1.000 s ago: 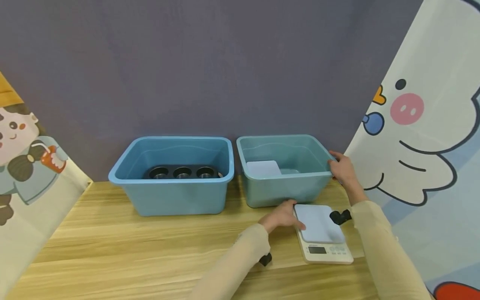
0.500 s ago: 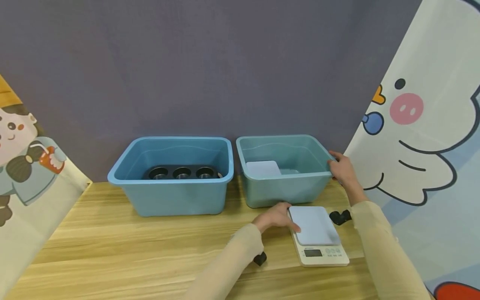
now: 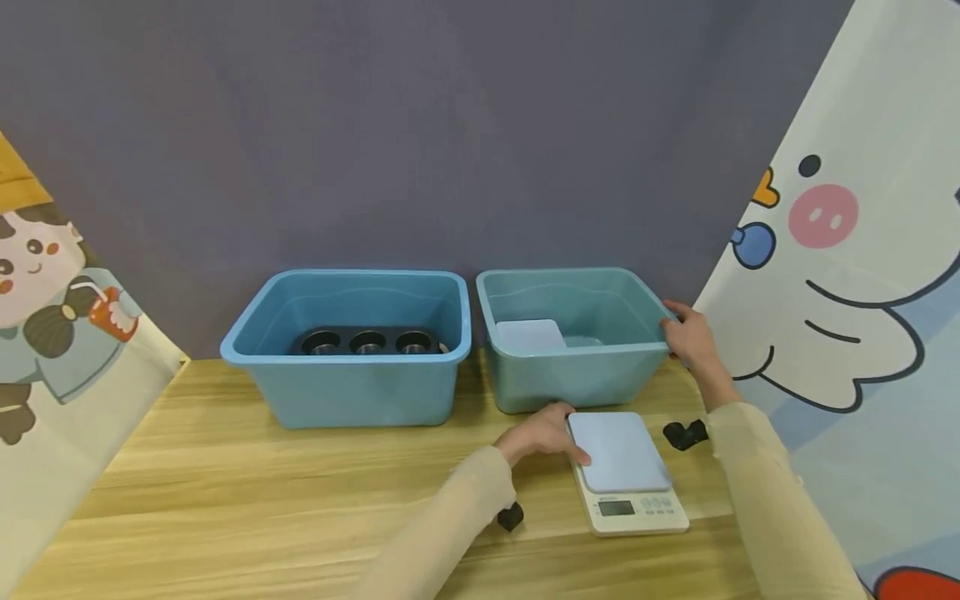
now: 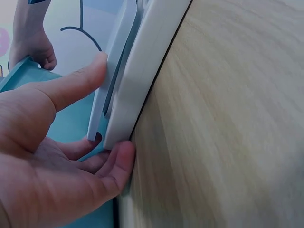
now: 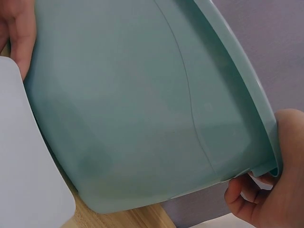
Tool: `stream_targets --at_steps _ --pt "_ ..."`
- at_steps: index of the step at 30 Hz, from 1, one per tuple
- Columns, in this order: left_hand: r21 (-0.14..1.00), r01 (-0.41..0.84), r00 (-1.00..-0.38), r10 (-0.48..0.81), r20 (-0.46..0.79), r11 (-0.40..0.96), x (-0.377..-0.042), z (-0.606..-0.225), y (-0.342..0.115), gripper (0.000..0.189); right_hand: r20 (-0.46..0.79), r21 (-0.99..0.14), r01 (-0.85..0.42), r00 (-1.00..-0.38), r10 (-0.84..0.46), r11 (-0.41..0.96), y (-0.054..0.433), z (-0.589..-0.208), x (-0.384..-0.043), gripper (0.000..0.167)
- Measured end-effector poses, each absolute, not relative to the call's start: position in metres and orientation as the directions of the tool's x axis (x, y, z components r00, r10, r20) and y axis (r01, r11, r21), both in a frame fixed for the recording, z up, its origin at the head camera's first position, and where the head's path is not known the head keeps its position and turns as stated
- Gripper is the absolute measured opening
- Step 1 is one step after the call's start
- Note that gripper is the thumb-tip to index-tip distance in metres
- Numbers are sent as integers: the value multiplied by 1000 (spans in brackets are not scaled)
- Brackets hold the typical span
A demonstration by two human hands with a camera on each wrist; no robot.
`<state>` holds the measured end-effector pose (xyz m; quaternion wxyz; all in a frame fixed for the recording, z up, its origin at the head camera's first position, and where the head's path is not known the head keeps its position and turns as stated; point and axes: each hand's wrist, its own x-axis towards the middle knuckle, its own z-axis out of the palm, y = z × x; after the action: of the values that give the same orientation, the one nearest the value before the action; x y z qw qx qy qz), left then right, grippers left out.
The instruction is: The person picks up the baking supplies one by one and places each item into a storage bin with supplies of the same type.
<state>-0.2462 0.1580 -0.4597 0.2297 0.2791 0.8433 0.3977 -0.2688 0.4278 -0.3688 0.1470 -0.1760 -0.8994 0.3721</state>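
My left hand (image 3: 543, 435) grips a white kitchen scale (image 3: 621, 454) by its left edge, at the far corner. In the left wrist view the thumb (image 4: 83, 80) lies against the weighing plate while the other fingers curl at the scale's edge. The scale lies flat on the table, its display and buttons toward me. Just behind it stands a green plastic tub (image 3: 573, 385), holding a white flat-topped object (image 3: 530, 333). My right hand (image 3: 692, 343) holds this tub by the rim at its right front corner; in the right wrist view the fingers (image 5: 240, 194) curl beneath the rim.
A blue tub (image 3: 356, 396) stands left of the green one, with a dark muffin tin (image 3: 345, 342) inside. Both tubs are near a grey curtain (image 3: 420, 133) at the back of the wooden table (image 3: 277, 500). Small black pieces (image 3: 510, 517) sit at the wrists.
The left hand has drawn the scale leftward and slightly toward me along the front of the green tub. The right hand keeps its hold on the rim.
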Motion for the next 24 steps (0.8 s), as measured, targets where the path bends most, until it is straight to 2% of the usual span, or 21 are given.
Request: stream_targets --at_steps 16,24 --pt "732 382 -737 664 -128 565 -239 -448 144 80 130 -736 189 -902 411 650 434 -365 -266 55" --pt "776 368 -738 668 -91 512 -236 -447 135 75 117 -732 189 -911 395 654 432 -366 -264 56"
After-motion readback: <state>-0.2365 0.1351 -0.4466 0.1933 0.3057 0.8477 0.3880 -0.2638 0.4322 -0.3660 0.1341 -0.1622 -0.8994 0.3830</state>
